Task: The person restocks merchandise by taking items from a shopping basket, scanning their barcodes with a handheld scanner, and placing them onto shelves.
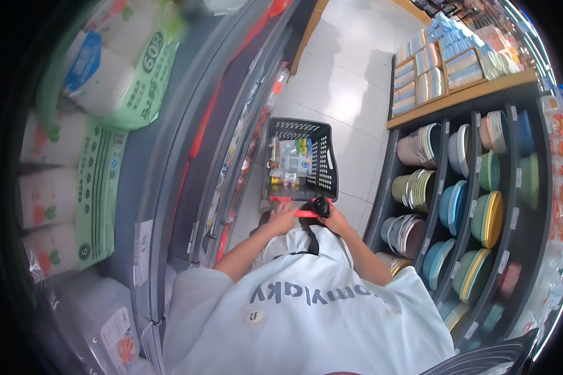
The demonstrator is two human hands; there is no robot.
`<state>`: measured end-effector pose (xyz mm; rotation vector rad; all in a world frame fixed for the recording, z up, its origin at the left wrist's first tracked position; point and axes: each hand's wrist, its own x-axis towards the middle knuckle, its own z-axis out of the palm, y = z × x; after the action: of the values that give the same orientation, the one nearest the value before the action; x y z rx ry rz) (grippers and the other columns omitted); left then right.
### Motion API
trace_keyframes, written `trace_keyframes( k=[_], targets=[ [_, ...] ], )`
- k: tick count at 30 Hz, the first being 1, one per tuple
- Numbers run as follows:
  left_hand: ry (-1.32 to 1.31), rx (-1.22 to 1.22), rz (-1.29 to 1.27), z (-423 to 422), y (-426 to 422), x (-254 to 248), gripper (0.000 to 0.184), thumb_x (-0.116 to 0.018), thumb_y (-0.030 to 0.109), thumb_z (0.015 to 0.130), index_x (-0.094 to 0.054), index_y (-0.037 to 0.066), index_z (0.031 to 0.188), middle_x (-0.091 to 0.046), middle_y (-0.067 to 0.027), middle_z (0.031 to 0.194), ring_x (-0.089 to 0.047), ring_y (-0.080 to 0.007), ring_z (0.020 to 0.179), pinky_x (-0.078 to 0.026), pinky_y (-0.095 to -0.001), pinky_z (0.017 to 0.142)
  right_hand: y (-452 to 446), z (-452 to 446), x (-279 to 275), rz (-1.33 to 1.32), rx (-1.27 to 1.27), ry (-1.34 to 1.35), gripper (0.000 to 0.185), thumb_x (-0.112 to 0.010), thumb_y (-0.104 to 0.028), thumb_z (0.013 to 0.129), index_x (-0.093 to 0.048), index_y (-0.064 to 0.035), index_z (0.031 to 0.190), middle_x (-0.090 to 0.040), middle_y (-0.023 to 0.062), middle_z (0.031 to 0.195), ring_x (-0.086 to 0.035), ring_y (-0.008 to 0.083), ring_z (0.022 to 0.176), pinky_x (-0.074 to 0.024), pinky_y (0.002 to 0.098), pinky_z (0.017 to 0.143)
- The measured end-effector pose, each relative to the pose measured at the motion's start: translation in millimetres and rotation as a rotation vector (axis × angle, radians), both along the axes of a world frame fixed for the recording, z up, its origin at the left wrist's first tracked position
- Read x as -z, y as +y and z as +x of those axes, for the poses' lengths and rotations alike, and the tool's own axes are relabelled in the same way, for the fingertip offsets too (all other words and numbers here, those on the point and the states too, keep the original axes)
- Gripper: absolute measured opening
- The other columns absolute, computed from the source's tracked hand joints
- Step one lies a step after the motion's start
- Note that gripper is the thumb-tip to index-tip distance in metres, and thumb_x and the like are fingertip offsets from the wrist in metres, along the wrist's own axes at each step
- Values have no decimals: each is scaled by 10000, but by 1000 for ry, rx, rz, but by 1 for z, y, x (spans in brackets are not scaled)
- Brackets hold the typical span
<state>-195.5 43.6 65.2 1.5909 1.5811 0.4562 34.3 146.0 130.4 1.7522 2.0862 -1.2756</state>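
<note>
A black shopping basket cart (pixel 333 159) with perforated walls stands in front of me on the aisle floor. Its red handle (pixel 305 214) runs across the near side. My left hand (pixel 283 219) is closed round the left part of this handle. At the right end, my right hand (pixel 334 220) is closed on the handle, its fingers partly hidden by a round black object (pixel 321 206) whose kind I cannot make out. Several packaged goods (pixel 290 161) lie inside the basket, some clear, some yellow and blue.
Close on the left is a grey shelf (pixel 145 244) with wrapped tissue packs (pixel 97 194). To the right, a dark rack (pixel 442 144) holds stacked buckets and basins (pixel 456 206), with folded towels (pixel 447 59) on top. The tiled aisle (pixel 350 75) runs ahead between them.
</note>
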Motion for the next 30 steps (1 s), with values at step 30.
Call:
trace_keyframes(
  k=[30],
  targets=[
    [229, 125, -301, 79, 174, 42, 229, -640, 132, 807, -735, 118, 1015, -620, -168, 1254, -643, -374, 1110, -523, -489, 942, 196, 95, 19, -177, -241, 15, 669, -798, -410, 763, -584, -35, 1273, -687, 238, 1170, -655, 395, 1109, -525, 465, 941]
  ],
)
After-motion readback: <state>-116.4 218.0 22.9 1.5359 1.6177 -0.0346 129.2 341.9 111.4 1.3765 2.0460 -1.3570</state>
